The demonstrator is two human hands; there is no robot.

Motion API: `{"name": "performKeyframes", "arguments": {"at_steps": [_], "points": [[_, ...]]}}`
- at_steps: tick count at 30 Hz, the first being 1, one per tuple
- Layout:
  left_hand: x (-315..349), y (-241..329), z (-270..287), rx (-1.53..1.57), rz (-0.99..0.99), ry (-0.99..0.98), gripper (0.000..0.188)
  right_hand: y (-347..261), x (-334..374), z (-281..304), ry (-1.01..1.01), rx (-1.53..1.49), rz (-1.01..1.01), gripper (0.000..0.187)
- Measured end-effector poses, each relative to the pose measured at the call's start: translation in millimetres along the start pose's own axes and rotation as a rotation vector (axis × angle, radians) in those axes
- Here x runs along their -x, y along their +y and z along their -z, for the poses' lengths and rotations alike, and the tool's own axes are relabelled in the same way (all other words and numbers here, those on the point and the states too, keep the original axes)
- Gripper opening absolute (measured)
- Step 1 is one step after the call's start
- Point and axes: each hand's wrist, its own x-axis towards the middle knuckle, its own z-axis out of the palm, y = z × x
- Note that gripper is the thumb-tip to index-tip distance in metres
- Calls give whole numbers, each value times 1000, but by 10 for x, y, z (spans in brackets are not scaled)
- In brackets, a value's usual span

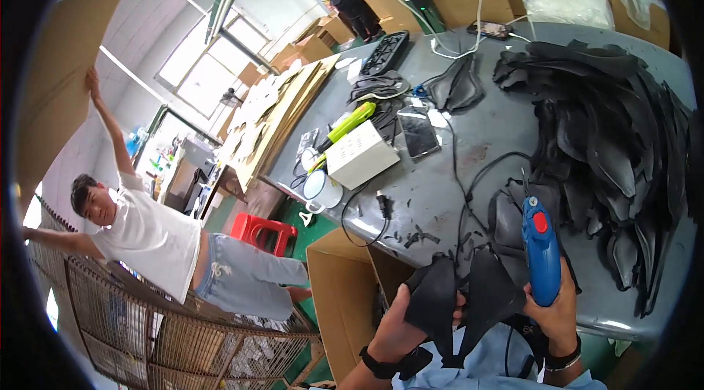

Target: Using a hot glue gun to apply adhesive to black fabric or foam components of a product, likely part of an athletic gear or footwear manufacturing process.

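Note:
My left hand (396,324) is closed around a black moulded foam piece (434,303), its thumb in front and fingertips showing at the inner edge. The piece has two pointed lobes that meet in a narrow strip near my lap. In my right hand (559,311) is a blue handheld electric tool (541,258) with a red button and a slim metal tip pointing away from me. The thumb of that hand sits close to the right lobe; whether it touches is unclear. Another black moulded piece (506,221) lies on the table just beyond the tool.
A large heap of black moulded pieces (587,119) covers the table's right side. A white box (361,155), a mug (323,188), cables and black scraps (418,236) lie on the grey table (484,133). A cardboard box (337,295) stands below. At left a person (161,236) holds cardboard.

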Motion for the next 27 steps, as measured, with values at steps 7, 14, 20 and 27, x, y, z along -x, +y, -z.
{"name": "performKeyframes", "arguments": {"at_steps": [7, 14, 20, 27], "points": [[-316, -90, -239, -334, -497, 368, 79, -35, 140, -165, -76, 213, 75, 66], [-491, -333, -131, -483, -865, 550, 75, -85, 303, -475, -271, 511, 355, 70], [-384, -350, -48, -427, -886, 573, 75, -137, 354, -516, -322, 545, 333, 67], [-364, -453, 126, -651, -922, 656, 88, -144, 383, -561, -340, 516, 371, 66]]}}
